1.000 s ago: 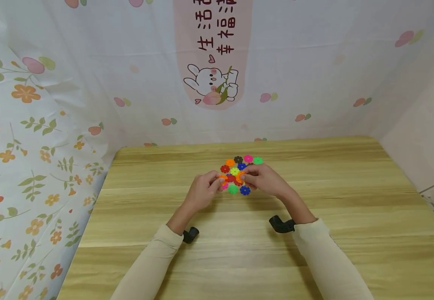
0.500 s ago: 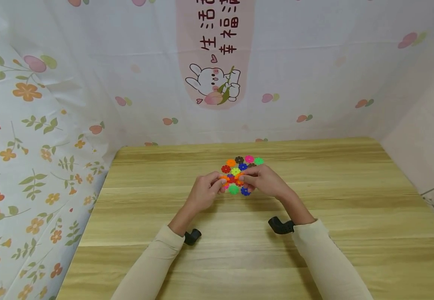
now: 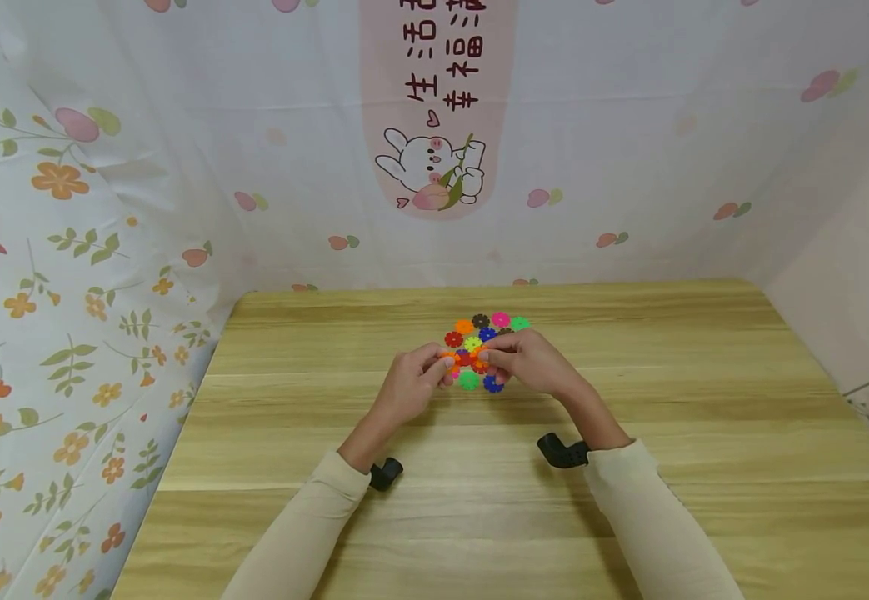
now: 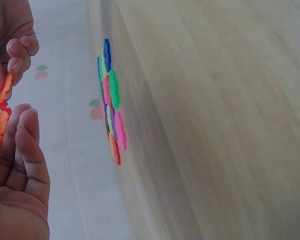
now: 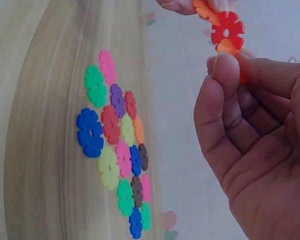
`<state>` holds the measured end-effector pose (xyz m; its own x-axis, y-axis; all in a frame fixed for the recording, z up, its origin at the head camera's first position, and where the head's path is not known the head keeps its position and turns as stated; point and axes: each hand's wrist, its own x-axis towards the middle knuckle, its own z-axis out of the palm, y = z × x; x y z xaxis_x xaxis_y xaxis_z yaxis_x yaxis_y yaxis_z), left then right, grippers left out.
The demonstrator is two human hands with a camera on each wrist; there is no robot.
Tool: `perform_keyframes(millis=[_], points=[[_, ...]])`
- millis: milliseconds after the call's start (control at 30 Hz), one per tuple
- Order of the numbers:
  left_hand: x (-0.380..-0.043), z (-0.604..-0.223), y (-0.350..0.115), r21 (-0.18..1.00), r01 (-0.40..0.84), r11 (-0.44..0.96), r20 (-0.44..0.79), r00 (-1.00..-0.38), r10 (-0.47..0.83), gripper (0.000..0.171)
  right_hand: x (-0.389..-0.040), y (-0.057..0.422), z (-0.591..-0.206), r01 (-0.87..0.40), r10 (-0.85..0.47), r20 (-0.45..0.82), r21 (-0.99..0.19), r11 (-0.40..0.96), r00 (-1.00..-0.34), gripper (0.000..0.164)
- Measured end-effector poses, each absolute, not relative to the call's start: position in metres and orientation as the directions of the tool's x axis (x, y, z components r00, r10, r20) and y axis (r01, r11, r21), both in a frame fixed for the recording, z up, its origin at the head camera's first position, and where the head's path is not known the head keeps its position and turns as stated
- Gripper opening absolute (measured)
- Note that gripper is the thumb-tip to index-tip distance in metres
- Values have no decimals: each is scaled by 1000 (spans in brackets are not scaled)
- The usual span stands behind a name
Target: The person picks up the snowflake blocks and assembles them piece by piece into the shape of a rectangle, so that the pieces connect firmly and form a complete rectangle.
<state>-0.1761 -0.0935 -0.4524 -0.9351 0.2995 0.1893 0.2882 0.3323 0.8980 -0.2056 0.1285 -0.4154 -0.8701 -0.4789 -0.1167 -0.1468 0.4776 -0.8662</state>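
- Apparently pressing notched discs together, slot into slot; seems to call for aligned notches and firm, even pressure.
- Pinching one orange disc (image 4: 1, 129) in the left hand (image 3: 410, 383), another orange disc (image 5: 230, 46) in the right hand (image 3: 530, 360).
- Holding the red disc (image 5: 234, 29) between these, above the table (image 3: 464, 483), near loose coloured discs (image 5: 123, 157).
- Flat, round, notched along the rim, pierced at the centre; flanked by orange at an angle.
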Motion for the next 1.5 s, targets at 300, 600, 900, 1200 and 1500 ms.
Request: perform_keyframes(millis=[300,600,900,1200,1500], points=[[-178,-454,-93,915,239,325,146,-947,285,34,-207,131,-420,-190,-494,-85,-856,480,-865,32],[-183,-447,-90,969,112,220,45,-956,291,37,-209,127,-416,-182,-485,-83,-861,475,-871,24],[-182,-441,-87,986,-2,169,-47,-965,259,17,-208,121,-418,-111,-472,-108,-904,414,-875,21],[-184,-444,-89,985,-54,165,-89,-973,213,12,-207,120,-420,-118,-459,-109,-890,440,-882,20],[-181,-446,-95,983,-62,175,-87,-986,139,11,-212,134,-434,-62,-377,-150,-866,495,-914,30]])
